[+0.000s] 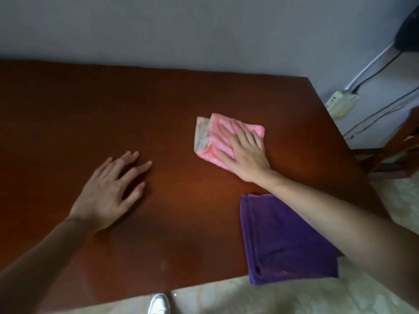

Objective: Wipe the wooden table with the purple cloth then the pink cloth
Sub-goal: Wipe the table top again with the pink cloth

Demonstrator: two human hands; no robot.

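The wooden table (113,105) is dark reddish brown and fills most of the view. A folded pink cloth (212,134) lies on it right of centre. My right hand (243,152) presses flat on the pink cloth, fingers spread over it. A folded purple cloth (283,243) lies at the table's near right edge, under my right forearm, hanging slightly over the edge. My left hand (108,191) rests flat on the bare wood at left centre, fingers apart and holding nothing.
A grey wall runs behind the table. On the floor at the right are a white power strip (340,103) with cables and part of a wooden chair (399,150). A white shoe (158,303) shows at the bottom edge on pale patterned floor.
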